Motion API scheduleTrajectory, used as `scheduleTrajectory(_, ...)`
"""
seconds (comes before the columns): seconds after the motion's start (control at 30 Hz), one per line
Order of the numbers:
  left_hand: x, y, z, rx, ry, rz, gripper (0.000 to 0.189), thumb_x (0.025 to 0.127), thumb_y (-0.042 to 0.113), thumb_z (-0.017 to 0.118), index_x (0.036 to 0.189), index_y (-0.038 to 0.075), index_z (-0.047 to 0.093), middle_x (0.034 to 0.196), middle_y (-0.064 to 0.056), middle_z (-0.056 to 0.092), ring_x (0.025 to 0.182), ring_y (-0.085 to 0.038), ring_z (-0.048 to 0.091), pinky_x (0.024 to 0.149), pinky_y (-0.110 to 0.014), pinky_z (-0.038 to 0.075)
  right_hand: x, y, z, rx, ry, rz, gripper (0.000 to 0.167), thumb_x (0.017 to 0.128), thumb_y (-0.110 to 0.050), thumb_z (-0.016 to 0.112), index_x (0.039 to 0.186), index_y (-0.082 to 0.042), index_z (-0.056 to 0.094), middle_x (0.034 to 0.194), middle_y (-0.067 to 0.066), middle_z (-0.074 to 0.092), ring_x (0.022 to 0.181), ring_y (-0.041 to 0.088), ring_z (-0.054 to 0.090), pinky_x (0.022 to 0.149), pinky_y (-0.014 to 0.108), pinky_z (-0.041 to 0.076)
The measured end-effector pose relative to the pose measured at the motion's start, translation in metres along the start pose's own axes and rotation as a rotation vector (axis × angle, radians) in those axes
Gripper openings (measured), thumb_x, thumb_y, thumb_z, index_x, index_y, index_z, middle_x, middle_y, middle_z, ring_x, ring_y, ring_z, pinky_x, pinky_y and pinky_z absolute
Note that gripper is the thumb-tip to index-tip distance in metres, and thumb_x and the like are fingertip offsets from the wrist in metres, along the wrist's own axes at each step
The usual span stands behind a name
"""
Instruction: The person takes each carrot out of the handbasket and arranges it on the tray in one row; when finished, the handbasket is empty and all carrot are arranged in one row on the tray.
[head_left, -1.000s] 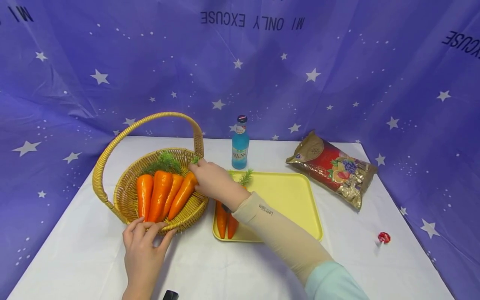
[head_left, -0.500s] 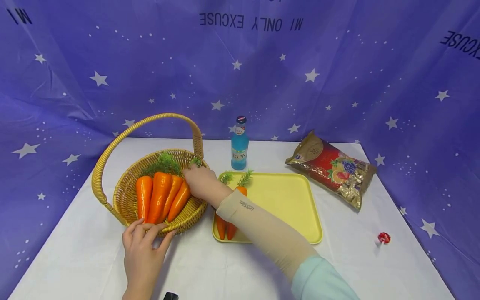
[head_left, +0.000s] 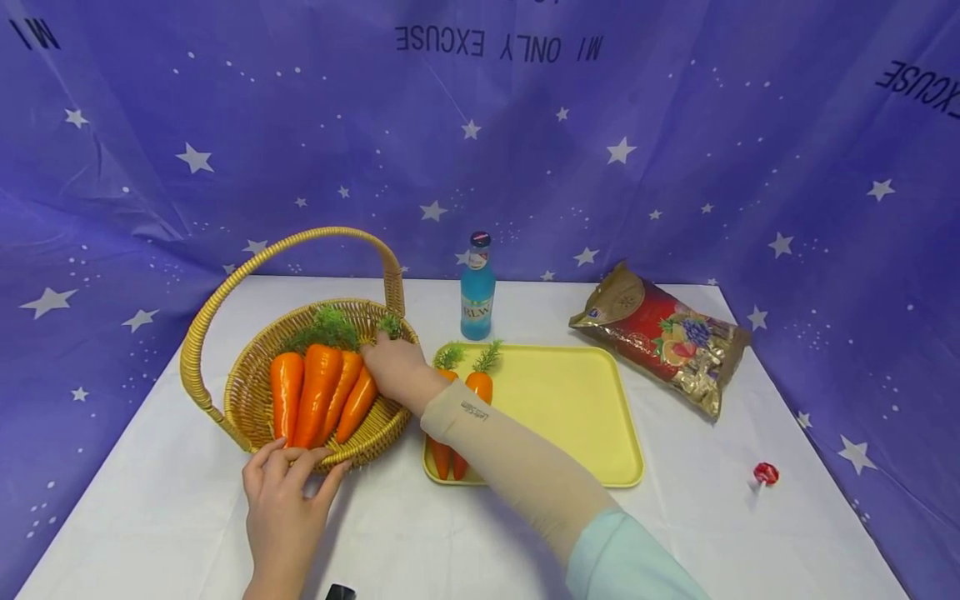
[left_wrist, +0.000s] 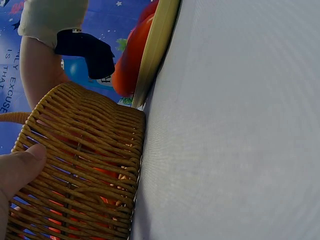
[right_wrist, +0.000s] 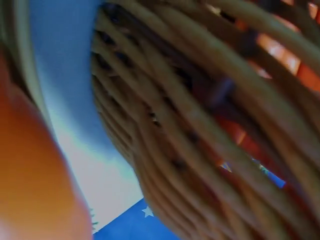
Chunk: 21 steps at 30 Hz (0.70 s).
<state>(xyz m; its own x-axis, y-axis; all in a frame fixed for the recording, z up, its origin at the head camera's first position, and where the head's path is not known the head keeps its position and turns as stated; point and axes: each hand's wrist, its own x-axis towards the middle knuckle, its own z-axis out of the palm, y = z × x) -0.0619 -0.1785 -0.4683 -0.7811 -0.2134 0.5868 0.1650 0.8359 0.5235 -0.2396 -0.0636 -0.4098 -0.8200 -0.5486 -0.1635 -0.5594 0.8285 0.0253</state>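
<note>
A woven wicker basket (head_left: 247, 367) with a tall arched handle stands at the left of the table, holding several orange carrots (head_left: 321, 392) with green tops. My left hand (head_left: 283, 500) grips its near rim, fingers over the edge and thumb (left_wrist: 22, 167) on the outer wall. Reaching in over the right rim, my right hand (head_left: 397, 371) holds the upper end of the rightmost carrot (head_left: 357, 408); its leafy top (head_left: 390, 325) shows past the fingers, whose tips are hidden. Only the basket's wall (right_wrist: 165, 115) and a blurred carrot (right_wrist: 35, 170) fill the right wrist view.
Right of the basket lies a yellow tray (head_left: 570, 417) with two carrots (head_left: 480, 386) on its left side, partly under the right forearm. Behind it stands a blue bottle (head_left: 477, 296). A red and gold snack bag (head_left: 660, 337) and a red lollipop (head_left: 766, 473) lie farther right.
My right hand has moved left and slightly down, farther into the basket, and now covers more of the rightmost carrot's top. The left hand stays on the rim.
</note>
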Motion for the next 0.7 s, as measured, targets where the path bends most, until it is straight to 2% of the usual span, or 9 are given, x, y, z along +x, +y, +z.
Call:
scheduleTrajectory(0.37,0.0007,-0.0001,-0.001,-0.001,0.001,-0.004,0.031,0.06,0.008,0.091,0.083,0.006,0.071,0.089,-0.009,0.054,0.118,-0.04,0.04,0.092,-0.053,0.037,0.004,-0.0005,0.0046,-0.01,0.023,-0.006,0.043,0.102,-0.021,0.049,0.145,-0.024,0.044,0.147,0.012,0.039,0.093,0.023,0.066,0.068,0.032,0.059)
scheduleTrajectory(0.7,0.0006,-0.0007,0.0006,0.0,-0.002,-0.004,0.032,0.06,0.008,0.091,0.084,0.005,0.071,0.09,-0.01,0.053,0.119,-0.041,0.04,0.092,-0.054,0.037,0.0023,0.0008,0.0042,-0.046,0.019,-0.03,0.04,0.103,-0.02,0.048,0.142,-0.027,0.049,0.146,0.012,0.039,0.09,0.023,0.065,0.067,0.03,0.059)
